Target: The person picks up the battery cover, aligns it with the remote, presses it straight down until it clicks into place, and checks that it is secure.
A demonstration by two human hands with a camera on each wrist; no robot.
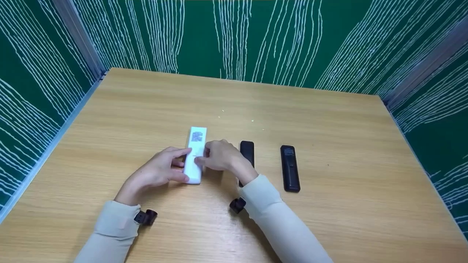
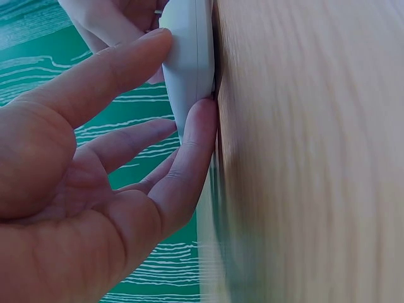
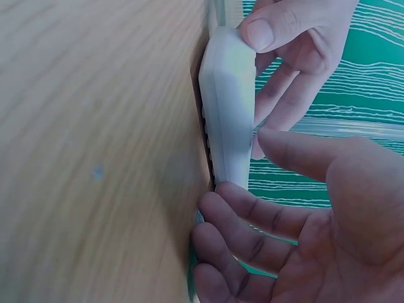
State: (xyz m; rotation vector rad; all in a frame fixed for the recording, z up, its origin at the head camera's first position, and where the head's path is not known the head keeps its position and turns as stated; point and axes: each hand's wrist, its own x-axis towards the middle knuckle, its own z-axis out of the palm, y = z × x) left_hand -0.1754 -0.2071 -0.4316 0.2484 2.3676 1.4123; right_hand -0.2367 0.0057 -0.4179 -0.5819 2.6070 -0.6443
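Note:
A white remote control (image 1: 192, 166) lies back side up on the wooden table, with a printed square code near its far end. Small button edges show along its underside in the right wrist view. My left hand (image 1: 157, 170) holds it from the left, thumb near the close end and fingertips at the edge. From the right, my right hand (image 1: 223, 155) grips its side, thumb on the back and curled fingers low along the edge. Right of that hand lies a black remote control (image 1: 247, 151), partly hidden by the right wrist. Another black remote control (image 1: 290, 171) lies farther right.
The wooden table (image 1: 347, 219) is bounded by green walls (image 1: 199, 36) with white wavy lines. Several tiny pale crumbs lie on the tabletop beyond the remotes. A small black camera sits on each wrist.

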